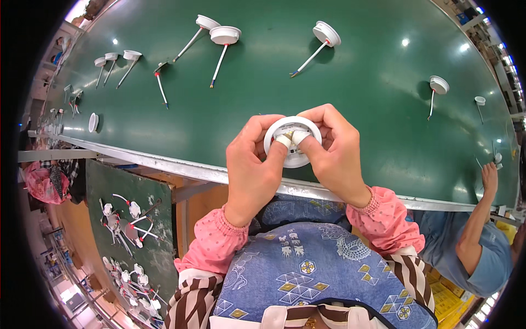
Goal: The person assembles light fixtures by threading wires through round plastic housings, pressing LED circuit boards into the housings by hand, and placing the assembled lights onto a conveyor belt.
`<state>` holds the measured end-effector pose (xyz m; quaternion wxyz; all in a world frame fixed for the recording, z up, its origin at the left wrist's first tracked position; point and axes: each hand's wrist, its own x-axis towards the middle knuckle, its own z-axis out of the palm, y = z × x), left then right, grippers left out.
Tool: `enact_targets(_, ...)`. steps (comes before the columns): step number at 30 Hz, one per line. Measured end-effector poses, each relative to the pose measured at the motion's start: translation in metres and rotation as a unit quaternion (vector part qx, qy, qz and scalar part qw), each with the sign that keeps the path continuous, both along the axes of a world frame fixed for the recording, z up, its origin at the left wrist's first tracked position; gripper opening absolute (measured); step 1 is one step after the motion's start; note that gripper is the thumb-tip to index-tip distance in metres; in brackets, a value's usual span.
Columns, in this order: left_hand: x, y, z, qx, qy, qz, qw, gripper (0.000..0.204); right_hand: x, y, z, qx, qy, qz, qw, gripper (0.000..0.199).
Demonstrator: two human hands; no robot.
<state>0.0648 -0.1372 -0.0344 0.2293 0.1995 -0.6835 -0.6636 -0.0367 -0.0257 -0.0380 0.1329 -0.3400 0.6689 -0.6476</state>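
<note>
A round white plastic lamp housing sits between the left hand and the right hand, above the near edge of the long green bench. Behind it, more white round wired housings lie scattered across the bench. Another person's hand rests at the far right.

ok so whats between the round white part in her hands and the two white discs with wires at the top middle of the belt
Nothing: in the head view only bare green belt lies between the round white part held by both hands and the two wired white discs.
</note>
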Motion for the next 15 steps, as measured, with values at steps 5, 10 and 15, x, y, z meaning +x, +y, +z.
enact_targets(5, 0.000, 0.012, -0.001, -0.122, 0.053, 0.117, 0.984, 0.033, 0.005, -0.006, 0.001, -0.075, -0.150, -0.032, 0.985, 0.014)
enact_targets(10, 0.005, 0.003, -0.003, -0.105, 0.004, 0.036, 0.994, 0.039, 0.001, 0.000, -0.008, -0.036, -0.029, -0.001, 0.999, 0.015)
enact_targets(15, 0.008, -0.006, 0.011, -0.046, -0.024, 0.016, 0.999, 0.030, -0.005, 0.000, 0.008, 0.051, 0.073, 0.035, 0.995, 0.014)
